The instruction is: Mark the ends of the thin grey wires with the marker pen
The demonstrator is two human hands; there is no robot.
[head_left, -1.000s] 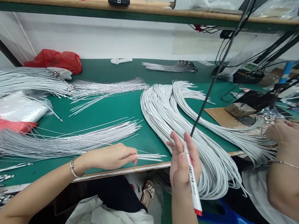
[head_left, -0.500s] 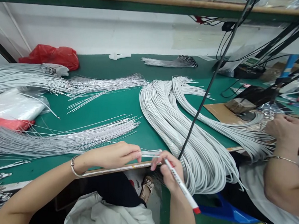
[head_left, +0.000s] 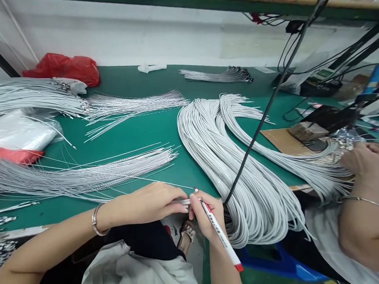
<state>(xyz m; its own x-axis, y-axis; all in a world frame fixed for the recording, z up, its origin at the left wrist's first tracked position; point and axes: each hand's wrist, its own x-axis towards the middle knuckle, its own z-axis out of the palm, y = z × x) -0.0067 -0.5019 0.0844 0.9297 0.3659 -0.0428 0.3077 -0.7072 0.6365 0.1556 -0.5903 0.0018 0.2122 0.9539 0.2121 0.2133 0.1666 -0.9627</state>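
Holding thin, straight white wires (head_left: 181,201) between your nearly closed left fingers (head_left: 174,192), you grip a slim white-and-red marker (head_left: 221,235) slanting through curled right fingers (head_left: 197,207).

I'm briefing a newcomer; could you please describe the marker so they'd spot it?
At the near edge of the green table, find the wearer's right hand. It holds the marker, whose white barrel and red end differ from grey cables.

A slim, shiny silver-coloured bangle (head_left: 94,220) rings the left wrist. The forearms (head_left: 63,235) and hands (head_left: 153,202) are bare. At lower centre, a loose, creased off-white garment (head_left: 136,274) overlaps plain black legwear (head_left: 147,245).
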